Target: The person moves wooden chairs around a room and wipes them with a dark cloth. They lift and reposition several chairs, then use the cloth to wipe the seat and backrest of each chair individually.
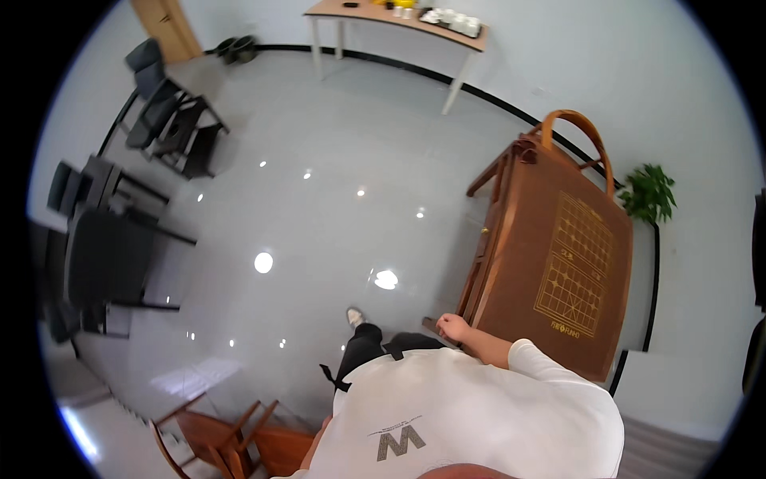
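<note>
My right hand [453,327] hangs at my side with its fingers curled in and nothing seen in them. It is near the near corner of a wooden table [517,281] with a brown top; whether it touches the table cannot be told. Gold lines of a Chinese chess board [574,263] are printed on that top, with writing below. My left hand is out of view; only a sliver of that arm shows beside my white shirt. Ahead of my light shoe [355,317] lies a glossy grey tiled floor [323,227].
A wooden armchair [589,135] and a green plant [648,193] stand beyond the table. Cups on a tray [452,24] sit on a side table [359,12]. Dark chairs [108,257] line the left; wooden chairs [209,431] are at lower left. Dark bins [242,49] stand by the door [167,30].
</note>
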The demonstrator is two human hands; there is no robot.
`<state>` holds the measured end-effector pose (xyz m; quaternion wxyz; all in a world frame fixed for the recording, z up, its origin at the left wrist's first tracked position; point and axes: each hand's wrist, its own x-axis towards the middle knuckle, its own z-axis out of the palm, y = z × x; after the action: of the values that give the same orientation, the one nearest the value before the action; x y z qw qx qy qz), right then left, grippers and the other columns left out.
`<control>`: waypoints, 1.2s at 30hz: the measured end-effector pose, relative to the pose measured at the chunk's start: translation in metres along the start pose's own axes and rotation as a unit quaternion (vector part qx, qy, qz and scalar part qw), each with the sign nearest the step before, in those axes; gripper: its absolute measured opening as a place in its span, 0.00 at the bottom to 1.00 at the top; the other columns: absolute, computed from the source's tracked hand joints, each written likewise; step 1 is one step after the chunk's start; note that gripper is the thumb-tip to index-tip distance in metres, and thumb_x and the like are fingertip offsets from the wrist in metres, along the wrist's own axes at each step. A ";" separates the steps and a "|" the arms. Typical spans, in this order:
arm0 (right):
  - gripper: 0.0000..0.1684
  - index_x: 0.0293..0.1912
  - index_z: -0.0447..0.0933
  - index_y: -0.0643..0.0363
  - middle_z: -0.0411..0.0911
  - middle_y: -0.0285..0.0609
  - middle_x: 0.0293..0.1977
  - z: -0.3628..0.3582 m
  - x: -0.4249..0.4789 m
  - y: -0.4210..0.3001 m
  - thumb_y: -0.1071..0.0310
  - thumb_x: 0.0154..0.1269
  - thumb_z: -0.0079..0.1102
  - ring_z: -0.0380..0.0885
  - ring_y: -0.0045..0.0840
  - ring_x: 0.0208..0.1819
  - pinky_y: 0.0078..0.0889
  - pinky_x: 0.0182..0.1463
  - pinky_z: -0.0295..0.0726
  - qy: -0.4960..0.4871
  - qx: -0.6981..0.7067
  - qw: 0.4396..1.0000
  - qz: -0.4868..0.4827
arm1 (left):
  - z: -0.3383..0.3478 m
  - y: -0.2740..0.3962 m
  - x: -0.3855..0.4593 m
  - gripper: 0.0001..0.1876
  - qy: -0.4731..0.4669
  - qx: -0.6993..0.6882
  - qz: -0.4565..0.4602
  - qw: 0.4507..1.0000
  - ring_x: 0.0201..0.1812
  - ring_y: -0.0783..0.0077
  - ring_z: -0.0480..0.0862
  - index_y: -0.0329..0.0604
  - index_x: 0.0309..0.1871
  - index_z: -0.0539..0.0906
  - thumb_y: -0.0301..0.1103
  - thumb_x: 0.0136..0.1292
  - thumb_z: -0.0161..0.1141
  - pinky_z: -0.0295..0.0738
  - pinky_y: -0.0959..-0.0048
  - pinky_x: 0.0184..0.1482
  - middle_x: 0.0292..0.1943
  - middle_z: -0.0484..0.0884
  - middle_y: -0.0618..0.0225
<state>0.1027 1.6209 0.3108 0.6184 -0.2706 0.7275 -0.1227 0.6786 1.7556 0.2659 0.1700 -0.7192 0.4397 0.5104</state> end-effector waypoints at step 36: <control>0.15 0.52 0.75 0.56 0.79 0.51 0.38 -0.504 0.375 -0.275 0.68 0.66 0.61 0.83 0.47 0.37 0.50 0.42 0.84 0.251 -0.206 0.939 -0.117 | -0.043 0.457 0.048 0.15 0.177 -0.326 -0.138 0.919 0.41 0.63 0.90 0.41 0.50 0.87 0.38 0.68 0.58 0.85 0.63 0.47 0.42 0.91 0.58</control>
<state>-0.3515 1.1110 0.2427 0.3282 -0.4355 0.8315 -0.1058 0.3398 1.4496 0.3348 -0.0856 -0.8669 0.1686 0.4613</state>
